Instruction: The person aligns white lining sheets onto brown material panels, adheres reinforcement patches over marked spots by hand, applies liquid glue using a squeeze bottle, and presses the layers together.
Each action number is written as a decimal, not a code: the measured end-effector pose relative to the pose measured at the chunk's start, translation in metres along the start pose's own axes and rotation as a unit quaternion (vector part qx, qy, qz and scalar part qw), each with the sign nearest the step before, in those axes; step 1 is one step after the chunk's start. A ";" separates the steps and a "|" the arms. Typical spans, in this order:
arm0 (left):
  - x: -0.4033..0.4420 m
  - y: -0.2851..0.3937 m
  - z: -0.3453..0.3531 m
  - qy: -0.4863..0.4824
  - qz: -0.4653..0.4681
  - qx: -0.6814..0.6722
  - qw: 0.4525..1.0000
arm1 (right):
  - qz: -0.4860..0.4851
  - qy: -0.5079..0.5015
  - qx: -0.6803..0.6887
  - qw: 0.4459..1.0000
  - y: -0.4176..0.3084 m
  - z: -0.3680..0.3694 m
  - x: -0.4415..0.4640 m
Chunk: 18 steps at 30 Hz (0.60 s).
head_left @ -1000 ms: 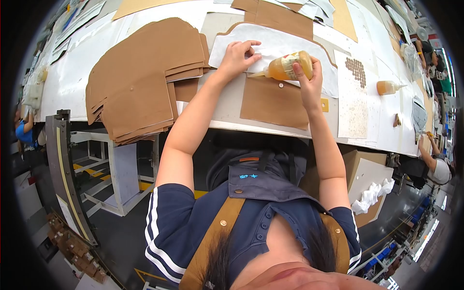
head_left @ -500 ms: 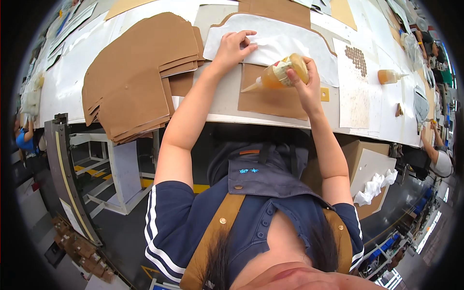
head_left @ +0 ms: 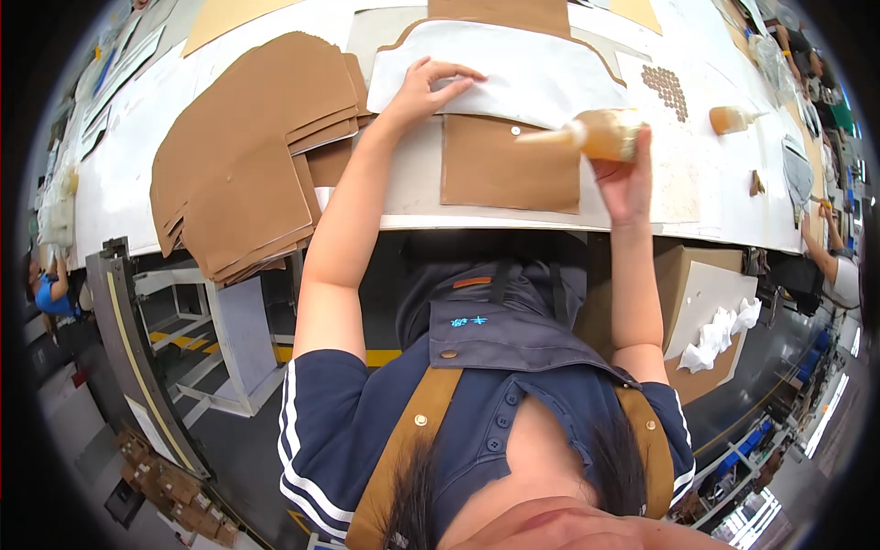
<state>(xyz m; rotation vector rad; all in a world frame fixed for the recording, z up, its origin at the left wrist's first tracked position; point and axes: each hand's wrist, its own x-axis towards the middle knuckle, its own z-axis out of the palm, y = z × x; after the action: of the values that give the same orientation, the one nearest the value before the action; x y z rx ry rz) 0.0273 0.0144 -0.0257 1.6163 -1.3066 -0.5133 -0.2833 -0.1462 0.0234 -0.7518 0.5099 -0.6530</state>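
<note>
My right hand grips a squeeze bottle of amber liquid, its pale nozzle pointing left and slightly blurred. Below the nozzle lies a brown leather-like rectangle with a small white dot near its top edge. My left hand rests on a white sheet, thumb and fingers stretched out and apart. A brown border shows beyond that sheet's far edge. Left of my forearm sits a stack of large brown cut pieces.
Small brown discs lie in rows on a pale board. Another amber bottle lies to the right. A cardboard box with crumpled white paper is below the table edge. Other people work at both far sides.
My right hand has moved right with the bottle, its nozzle lifting to nearly level. The white sheet looks flatter, and my left fingers are straighter. The white dot on the brown rectangle now shows.
</note>
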 end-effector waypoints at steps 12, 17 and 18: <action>-0.004 -0.005 0.019 0.010 0.011 0.094 0.995 | -0.234 0.097 -0.307 0.918 -0.077 -0.049 0.002; -0.003 0.000 0.015 -0.024 -0.021 0.111 0.993 | -0.228 0.091 -0.336 0.910 -0.068 -0.053 0.009; -0.003 0.001 0.015 -0.026 -0.023 0.111 0.993 | -0.230 0.090 -0.346 0.905 -0.065 -0.052 0.010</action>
<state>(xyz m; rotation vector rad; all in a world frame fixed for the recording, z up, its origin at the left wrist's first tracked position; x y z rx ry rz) 0.0138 0.0116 -0.0323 1.8295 -1.4069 -0.4530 -0.3320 -0.2133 0.0380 -1.5237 0.7568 -1.0031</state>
